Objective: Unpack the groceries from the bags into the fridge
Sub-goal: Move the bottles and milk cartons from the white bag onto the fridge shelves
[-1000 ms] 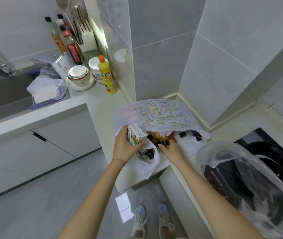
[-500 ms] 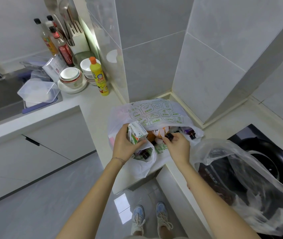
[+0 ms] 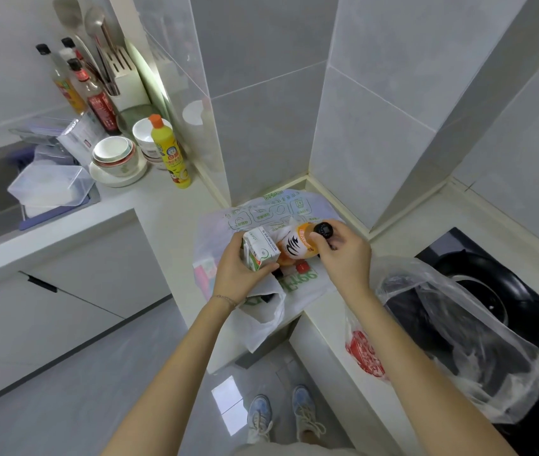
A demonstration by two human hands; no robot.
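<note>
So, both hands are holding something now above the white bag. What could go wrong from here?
1. The right hand holds the orange bottle only near its black cap; that grip is small, so the bottle might drop into the bag.
2. Part of the white bag hangs over the edge of the counter; it may slide off.
3. The left hand holds the carton, so no hand is free to steady the bag.

Carton (image 3: pixel 259 251) left of bottle (image 3: pixel 297 246); both above bag (image 3: pixel 294 205).
</note>
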